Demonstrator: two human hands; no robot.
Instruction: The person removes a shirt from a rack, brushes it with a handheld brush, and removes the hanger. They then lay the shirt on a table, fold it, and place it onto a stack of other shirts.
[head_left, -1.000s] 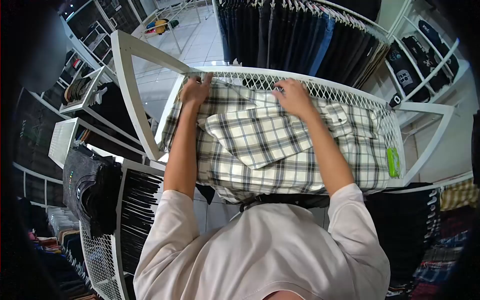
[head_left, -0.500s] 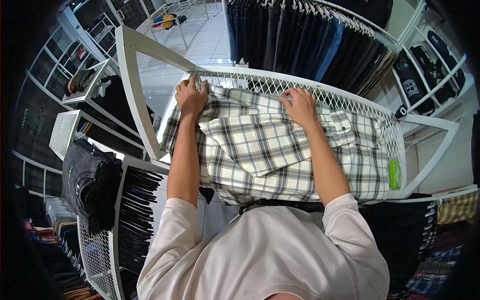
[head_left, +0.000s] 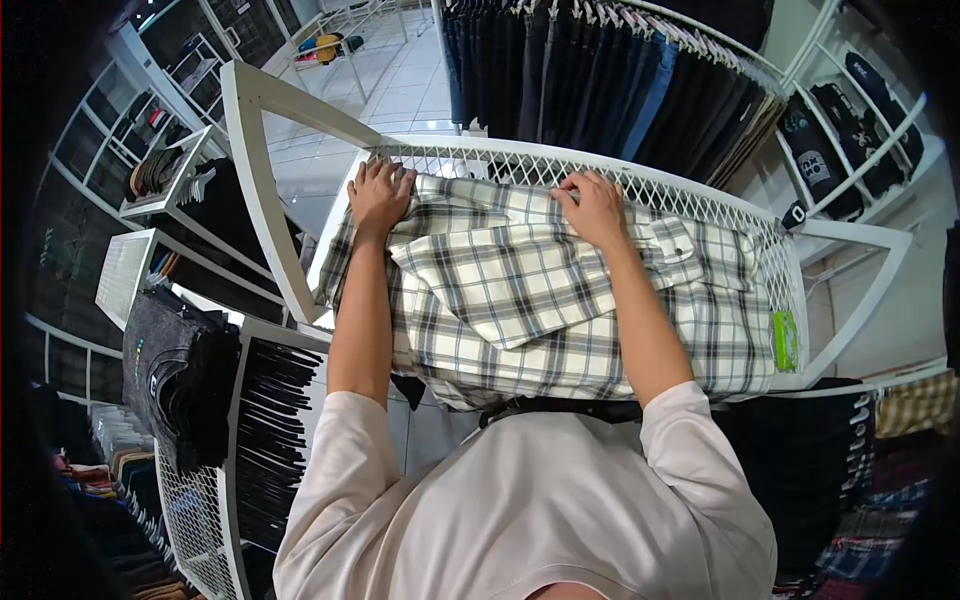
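Plaid shirt (head_left: 560, 300): soft, light woven cotton by the look, limp and prone to creasing; spread across the white mesh table (head_left: 700, 195). Best taken at the far folded edge, where the left hand (head_left: 378, 195) and right hand (head_left: 596, 208) press down, fingers curled on cloth. Near hem hidden under the torso; green tag (head_left: 785, 340) unreadable.

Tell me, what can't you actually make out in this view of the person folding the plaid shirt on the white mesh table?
Head view only:
- Fingertips of the left hand and right hand: curled over the far edge of the plaid shirt, so the grip is unclear.
- Near edge of the mesh table: covered by the shirt and the person's body.
- Green tag: print too small to read.
- Hanging dark clothes: cut off by the top edge.
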